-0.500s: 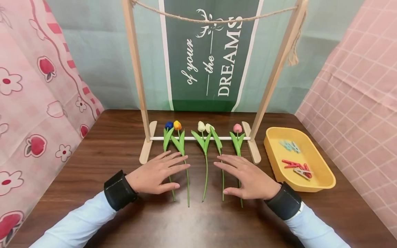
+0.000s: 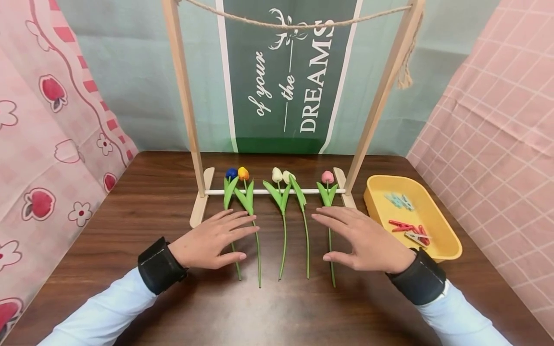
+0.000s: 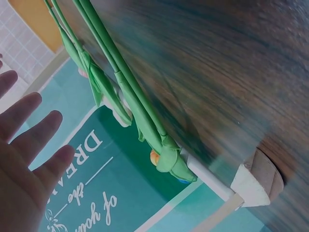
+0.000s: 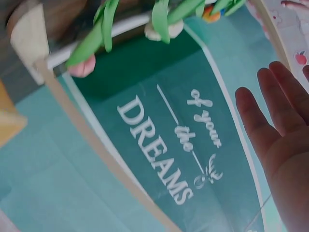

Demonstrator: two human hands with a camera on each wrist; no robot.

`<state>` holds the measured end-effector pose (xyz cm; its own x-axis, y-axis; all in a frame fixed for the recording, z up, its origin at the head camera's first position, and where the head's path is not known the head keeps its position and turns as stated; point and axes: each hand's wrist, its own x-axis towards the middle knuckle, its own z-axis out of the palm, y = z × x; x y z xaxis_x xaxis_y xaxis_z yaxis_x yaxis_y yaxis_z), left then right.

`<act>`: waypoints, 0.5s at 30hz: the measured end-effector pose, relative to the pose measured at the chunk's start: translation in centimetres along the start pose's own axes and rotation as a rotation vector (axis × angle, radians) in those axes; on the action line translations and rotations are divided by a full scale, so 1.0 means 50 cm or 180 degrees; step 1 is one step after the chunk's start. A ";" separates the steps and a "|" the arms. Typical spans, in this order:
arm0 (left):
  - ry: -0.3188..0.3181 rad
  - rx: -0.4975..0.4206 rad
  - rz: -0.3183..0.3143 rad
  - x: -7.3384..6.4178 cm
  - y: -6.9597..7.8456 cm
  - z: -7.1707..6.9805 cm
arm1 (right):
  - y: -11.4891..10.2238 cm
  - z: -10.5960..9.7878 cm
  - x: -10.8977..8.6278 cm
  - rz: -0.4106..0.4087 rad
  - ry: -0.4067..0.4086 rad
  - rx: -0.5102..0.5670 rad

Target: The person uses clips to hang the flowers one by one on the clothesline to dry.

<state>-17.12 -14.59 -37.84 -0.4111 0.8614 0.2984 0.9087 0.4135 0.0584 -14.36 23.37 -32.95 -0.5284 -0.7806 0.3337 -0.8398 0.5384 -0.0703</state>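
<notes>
My left hand (image 2: 212, 242) hovers palm down with fingers spread, overlapping the stems of a blue tulip (image 2: 232, 173) and an orange tulip (image 2: 244, 173). Two white tulips, one on the left (image 2: 277, 175) and another beside it (image 2: 288, 177), lie between the hands. Over the stem of a pink tulip (image 2: 327, 177) is my right hand (image 2: 365, 240), its fingers extended and holding nothing. All the tulips have green leaves and long stems pointing towards me. In the left wrist view the fingers (image 3: 38, 137) look straight and bare; the right wrist view shows likewise loose fingers (image 4: 277, 113).
A wooden frame (image 2: 183, 91) stands behind, with a rope (image 2: 298, 26) strung across its top and a white rod (image 2: 259, 191) low down under the flower heads. At right, a yellow basin (image 2: 446, 226) holds teal clothespins (image 2: 400, 202), red clothespins (image 2: 402, 226) and a pale one (image 2: 417, 238).
My right hand has shifted to the right, away from the second white tulip's stem and nearer the yellow basin. The left hand stays nearly in place, and the head view has tilted slightly.
</notes>
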 end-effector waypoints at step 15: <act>0.0273 0.0008 0.0029 -0.014 -0.019 -0.010 | 0.043 -0.133 -0.018 0.0310 0.0144 -0.0455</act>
<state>-17.66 -15.73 -37.61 -0.3949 0.8367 0.3794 0.9121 0.4065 0.0529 -14.86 27.31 -27.15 -0.5976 -0.7092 0.3741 -0.7568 0.6530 0.0288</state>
